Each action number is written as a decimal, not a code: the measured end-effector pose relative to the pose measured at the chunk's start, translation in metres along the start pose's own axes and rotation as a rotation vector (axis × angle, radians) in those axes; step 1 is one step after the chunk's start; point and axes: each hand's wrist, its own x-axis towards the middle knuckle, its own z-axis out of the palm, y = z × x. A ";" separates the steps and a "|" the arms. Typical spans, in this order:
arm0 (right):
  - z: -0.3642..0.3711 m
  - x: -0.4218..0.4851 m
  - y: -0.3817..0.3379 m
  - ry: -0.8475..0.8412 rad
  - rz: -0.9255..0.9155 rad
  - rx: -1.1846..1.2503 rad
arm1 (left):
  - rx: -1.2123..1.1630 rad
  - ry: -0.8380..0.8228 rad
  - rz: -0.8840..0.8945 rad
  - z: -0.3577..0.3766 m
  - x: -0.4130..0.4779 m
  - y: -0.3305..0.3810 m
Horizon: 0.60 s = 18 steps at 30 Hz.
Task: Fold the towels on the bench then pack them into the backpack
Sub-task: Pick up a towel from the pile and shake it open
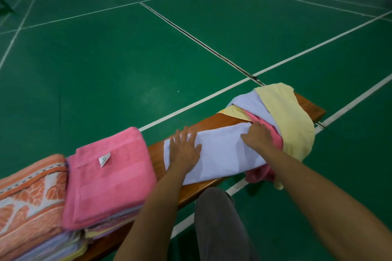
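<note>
A wooden tabletop (pixel 224 122) stands on a green court floor (pixel 127 59) with white lines. A white towel (pixel 220 150) lies flat along the tabletop, at its middle. The left hand (pixel 183 150) rests on the towel's left end, its grip wide open with fingers spread and holding nothing. The right hand (pixel 257 136) presses the towel's right end with straight fingers, grip open. Just right of the white towel lies a heap of unfolded towels (pixel 284 116), yellow, pale and pink. Left of it, a folded pink towel (pixel 110 176) tops a stack beside an orange patterned towel (pixel 31 193).
</note>
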 end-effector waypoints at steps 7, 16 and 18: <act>-0.004 -0.011 -0.010 -0.169 -0.039 0.013 | 0.006 -0.095 0.205 0.044 -0.012 0.026; -0.024 -0.020 -0.029 -0.095 -0.197 0.105 | 0.003 -0.174 0.132 0.039 -0.004 0.037; -0.031 -0.024 -0.038 -0.096 -0.245 0.100 | -0.023 -0.144 0.123 0.032 -0.004 0.044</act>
